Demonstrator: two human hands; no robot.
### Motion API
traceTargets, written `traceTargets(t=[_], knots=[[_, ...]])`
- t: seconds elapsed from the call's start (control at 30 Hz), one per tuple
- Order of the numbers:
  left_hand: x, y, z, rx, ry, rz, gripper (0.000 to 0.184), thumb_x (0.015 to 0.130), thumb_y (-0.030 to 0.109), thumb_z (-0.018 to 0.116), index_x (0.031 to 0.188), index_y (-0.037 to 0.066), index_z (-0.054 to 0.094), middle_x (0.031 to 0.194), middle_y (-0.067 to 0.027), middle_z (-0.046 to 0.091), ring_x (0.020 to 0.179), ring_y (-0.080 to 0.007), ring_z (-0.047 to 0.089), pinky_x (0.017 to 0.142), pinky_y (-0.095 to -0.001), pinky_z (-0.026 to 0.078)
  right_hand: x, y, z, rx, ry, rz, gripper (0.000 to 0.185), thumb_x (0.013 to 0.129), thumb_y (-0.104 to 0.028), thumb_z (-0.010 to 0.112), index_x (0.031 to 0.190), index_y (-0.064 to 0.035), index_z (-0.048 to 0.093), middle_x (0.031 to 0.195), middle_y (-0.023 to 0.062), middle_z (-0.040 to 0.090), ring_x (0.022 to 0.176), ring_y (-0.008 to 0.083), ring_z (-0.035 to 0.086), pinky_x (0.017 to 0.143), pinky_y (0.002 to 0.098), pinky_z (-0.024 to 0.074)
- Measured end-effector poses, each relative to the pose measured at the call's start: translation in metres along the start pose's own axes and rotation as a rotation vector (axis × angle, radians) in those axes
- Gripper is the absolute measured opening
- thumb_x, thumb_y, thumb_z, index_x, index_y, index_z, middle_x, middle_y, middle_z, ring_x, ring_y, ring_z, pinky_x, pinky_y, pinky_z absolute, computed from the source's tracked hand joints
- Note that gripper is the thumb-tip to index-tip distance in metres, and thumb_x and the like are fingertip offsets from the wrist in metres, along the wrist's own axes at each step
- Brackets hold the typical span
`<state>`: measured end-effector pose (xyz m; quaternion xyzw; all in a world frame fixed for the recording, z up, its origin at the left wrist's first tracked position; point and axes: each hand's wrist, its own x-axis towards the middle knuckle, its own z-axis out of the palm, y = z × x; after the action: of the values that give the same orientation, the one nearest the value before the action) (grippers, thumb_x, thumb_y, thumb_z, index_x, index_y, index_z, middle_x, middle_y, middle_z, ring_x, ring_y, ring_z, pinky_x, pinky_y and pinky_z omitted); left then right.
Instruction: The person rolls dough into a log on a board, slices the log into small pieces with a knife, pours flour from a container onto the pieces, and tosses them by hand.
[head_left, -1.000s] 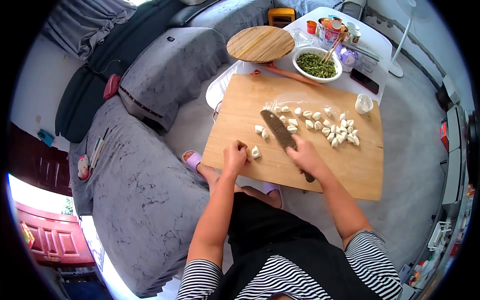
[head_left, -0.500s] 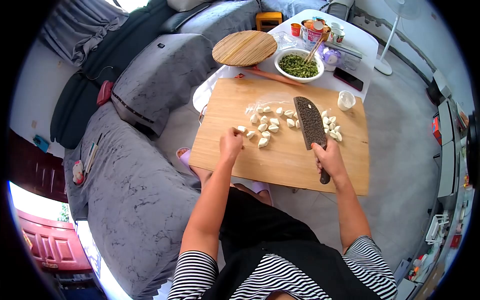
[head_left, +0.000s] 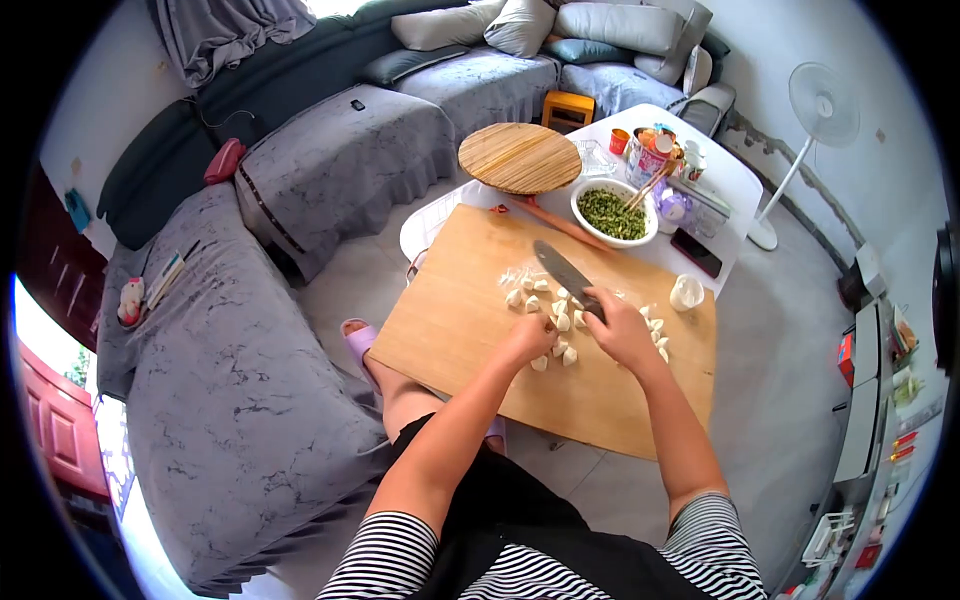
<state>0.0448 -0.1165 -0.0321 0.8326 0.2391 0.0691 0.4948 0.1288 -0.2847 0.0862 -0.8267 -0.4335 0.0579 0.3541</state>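
My right hand (head_left: 620,328) grips a kitchen cleaver (head_left: 563,268) by its handle. The dark blade slants up and to the left, seen nearly edge-on, over the small white dough pieces (head_left: 569,355). Close by on the left, my left hand (head_left: 530,340) is among the pieces with its fingers curled together. Whether a piece of dough is between those fingers is hidden. Under both hands lies a large wooden board (head_left: 450,310). Several more dough pieces (head_left: 656,328) sit right of my right hand.
A small white tub (head_left: 687,292) stands at the board's right edge. Behind the board are a rolling pin (head_left: 568,223), a bowl of chopped green filling (head_left: 612,215) with chopsticks, a round slatted lid (head_left: 520,157) and a phone (head_left: 696,252). A grey-covered sofa (head_left: 250,420) is at left.
The cleaver has swung left and turned from showing its broad side to nearly edge-on. My left hand has moved right across the board, in among the dough pieces. The camera view has shifted too.
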Motion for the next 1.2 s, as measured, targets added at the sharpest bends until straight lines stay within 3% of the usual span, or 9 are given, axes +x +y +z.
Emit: traceTargets(t=[0.17, 0.53, 0.73, 0.87, 0.93, 1.0, 1.07, 1.1, 1.2], knots=[[-0.002, 0.000, -0.012, 0.071, 0.129, 0.118, 0.014, 0.077, 0.014, 0.066, 0.080, 0.000, 0.068, 0.075, -0.0188, 0.067, 0.072, -0.0278, 0.067, 0.067, -0.0389, 0.052, 0.074, -0.004, 0.043, -0.302, -0.082, -0.183, 0.036, 0.088, -0.023, 0.062, 0.122, -0.0128, 0.059, 0.112, 0.0146, 0.063, 0.103, 0.0318, 0.063, 0.085, 0.0439, 0.0518], [-0.006, -0.008, -0.023, 0.263, 0.128, 0.116, 0.023, 0.080, 0.020, 0.071, 0.077, -0.001, 0.061, 0.079, -0.0221, 0.066, 0.077, -0.0389, 0.065, 0.067, -0.0464, 0.050, 0.213, 0.021, 0.183, -0.373, -0.083, -0.307, 0.031, 0.086, -0.015, 0.064, 0.117, -0.0182, 0.065, 0.105, 0.0126, 0.063, 0.105, 0.0308, 0.062, 0.088, 0.0436, 0.0505], [-0.002, -0.001, -0.032, 0.202, 0.092, 0.024, 0.018, 0.083, 0.019, 0.067, 0.087, 0.001, 0.066, 0.084, -0.0217, 0.067, 0.079, -0.0388, 0.066, 0.069, -0.0454, 0.050, 0.232, 0.022, 0.207, -0.479, -0.055, -0.366, 0.021, 0.086, -0.018, 0.059, 0.104, -0.0159, 0.069, 0.105, 0.0146, 0.063, 0.104, 0.0322, 0.061, 0.084, 0.0444, 0.0516], [0.000, -0.011, -0.034, 0.226, 0.089, 0.054, 0.017, 0.084, 0.018, 0.065, 0.091, 0.002, 0.068, 0.084, -0.0195, 0.069, 0.080, -0.0365, 0.068, 0.070, -0.0439, 0.051, 0.209, 0.027, 0.194, -0.409, 0.047, -0.355, 0.026, 0.086, -0.020, 0.060, 0.110, -0.0169, 0.067, 0.110, 0.0159, 0.061, 0.108, 0.0333, 0.058, 0.089, 0.0448, 0.0491], [0.002, -0.014, -0.036, 0.232, 0.248, 0.111, 0.020, 0.085, 0.018, 0.067, 0.086, -0.002, 0.064, 0.082, -0.0238, 0.065, 0.077, -0.0432, 0.064, 0.068, -0.0507, 0.050, 0.186, 0.012, 0.173, -0.237, 0.172, -0.369, 0.029, 0.085, -0.021, 0.062, 0.113, -0.0134, 0.066, 0.114, 0.0167, 0.060, 0.109, 0.0346, 0.057, 0.091, 0.0454, 0.0472], [0.002, 0.007, -0.047, 0.221, 0.210, -0.025, 0.022, 0.086, 0.019, 0.068, 0.090, -0.002, 0.064, 0.093, -0.0219, 0.066, 0.086, -0.0404, 0.064, 0.074, -0.0476, 0.050, 0.147, 0.020, 0.129, -0.071, 0.231, -0.311, 0.032, 0.084, -0.019, 0.066, 0.115, -0.0085, 0.066, 0.117, 0.0173, 0.061, 0.110, 0.0355, 0.057, 0.094, 0.0449, 0.0456], [0.006, 0.009, -0.049, 0.209, 0.409, 0.126, 0.024, 0.087, 0.021, 0.068, 0.097, 0.000, 0.062, 0.108, -0.0180, 0.063, 0.100, -0.0362, 0.060, 0.084, -0.0450, 0.047, 0.095, 0.033, 0.073, 0.068, 0.206, -0.168, 0.031, 0.083, -0.015, 0.068, 0.113, -0.0043, 0.068, 0.117, 0.0173, 0.061, 0.110, 0.0348, 0.057, 0.097, 0.0425, 0.0451], [0.012, 0.002, -0.049, 0.210, 0.343, 0.125, 0.031, 0.088, 0.022, 0.068, 0.111, 0.003, 0.061, 0.128, -0.0182, 0.056, 0.121, -0.0358, 0.049, 0.097, -0.0442, 0.042, 0.066, 0.057, 0.060, 0.001, 0.298, -0.118, 0.030, 0.084, -0.015, 0.068, 0.112, -0.0028, 0.068, 0.116, 0.0183, 0.062, 0.111, 0.0355, 0.056, 0.096, 0.0426, 0.0454], [0.020, -0.007, -0.030, 0.234, 0.431, 0.290, 0.047, 0.088, 0.028, 0.068, 0.128, 0.005, 0.057, 0.141, -0.0228, 0.047, 0.133, -0.0389, 0.040, 0.108, -0.0464, 0.036, -0.015, 0.119, 0.029, -0.185, 0.533, 0.130, 0.032, 0.085, -0.018, 0.067, 0.113, -0.0022, 0.067, 0.121, 0.0181, 0.061, 0.113, 0.0358, 0.055, 0.098, 0.0447, 0.0437]])
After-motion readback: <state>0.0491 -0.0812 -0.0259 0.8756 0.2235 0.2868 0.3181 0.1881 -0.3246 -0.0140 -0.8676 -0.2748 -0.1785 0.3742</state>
